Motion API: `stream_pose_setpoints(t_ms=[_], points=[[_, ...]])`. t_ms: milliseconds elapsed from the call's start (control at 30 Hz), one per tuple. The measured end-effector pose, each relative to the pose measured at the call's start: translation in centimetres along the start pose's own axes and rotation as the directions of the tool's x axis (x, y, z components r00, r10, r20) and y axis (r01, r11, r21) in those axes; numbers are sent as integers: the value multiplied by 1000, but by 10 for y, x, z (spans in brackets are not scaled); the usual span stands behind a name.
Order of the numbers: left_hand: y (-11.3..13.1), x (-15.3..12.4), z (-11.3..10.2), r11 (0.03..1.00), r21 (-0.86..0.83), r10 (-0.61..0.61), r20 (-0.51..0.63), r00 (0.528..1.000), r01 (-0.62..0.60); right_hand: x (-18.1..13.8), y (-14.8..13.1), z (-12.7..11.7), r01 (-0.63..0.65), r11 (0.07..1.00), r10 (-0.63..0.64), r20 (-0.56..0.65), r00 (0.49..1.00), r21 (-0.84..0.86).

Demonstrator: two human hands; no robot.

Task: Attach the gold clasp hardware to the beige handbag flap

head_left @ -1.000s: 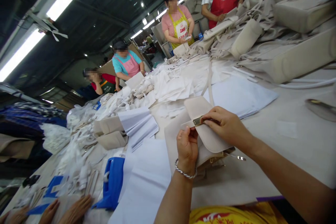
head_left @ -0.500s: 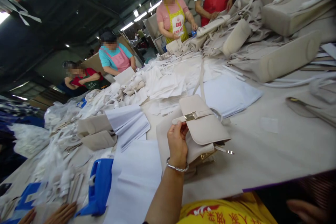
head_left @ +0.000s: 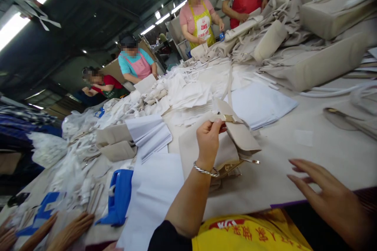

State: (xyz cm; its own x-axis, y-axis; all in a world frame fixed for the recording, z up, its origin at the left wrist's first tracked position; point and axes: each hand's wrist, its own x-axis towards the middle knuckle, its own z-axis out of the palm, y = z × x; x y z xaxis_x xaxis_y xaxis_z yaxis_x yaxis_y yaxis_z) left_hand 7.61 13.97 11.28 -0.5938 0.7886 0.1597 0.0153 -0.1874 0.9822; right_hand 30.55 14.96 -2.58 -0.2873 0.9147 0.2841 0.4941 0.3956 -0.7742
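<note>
Since the last frame our right hand [head_left: 330, 196] has swung back into view at four o'clock, fingers spread wide and hovering over the table [head_left: 324, 153], holding nothing. Our left hand [head_left: 207, 141], wrist raised, pinches the strap end of the beige handbag [head_left: 235, 137], lifting its flap. The bag sits mid-table, gold clasp [head_left: 228, 118] at twelve o'clock of that hand.
</note>
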Motion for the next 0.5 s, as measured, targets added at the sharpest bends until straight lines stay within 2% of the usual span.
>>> stream_pose_setpoints(t_ms=[100, 167, 233, 333, 400, 433, 500], points=[[5, 7, 17, 995, 66, 65, 87, 994, -71, 43, -24, 16, 104, 963, -122, 58, 991, 248], [5, 16, 20, 993, 90, 58, 154, 986, -72, 65, -40, 29, 87, 907, -150, 121, 981, 413], [4, 26, 14, 991, 120, 37, 206, 978, -62, 79, -51, 40, 40, 877, -133, 163, 978, 478], [0, 28, -12, 960, 252, 79, 189, 979, -126, 85, -56, 49, 64, 915, -112, 98, 989, 399], [-1, 16, -33, 908, 383, 117, 154, 981, -168, 83, -58, 48, 75, 945, -96, 51, 994, 318], [-2, 6, -42, 871, 453, 129, 167, 978, -192, 81, -59, 46, 63, 957, -80, 51, 995, 284], [-2, -17, -56, 751, 598, 120, 292, 949, -279, 78, -63, 40, -7, 974, -14, 88, 996, 226]])
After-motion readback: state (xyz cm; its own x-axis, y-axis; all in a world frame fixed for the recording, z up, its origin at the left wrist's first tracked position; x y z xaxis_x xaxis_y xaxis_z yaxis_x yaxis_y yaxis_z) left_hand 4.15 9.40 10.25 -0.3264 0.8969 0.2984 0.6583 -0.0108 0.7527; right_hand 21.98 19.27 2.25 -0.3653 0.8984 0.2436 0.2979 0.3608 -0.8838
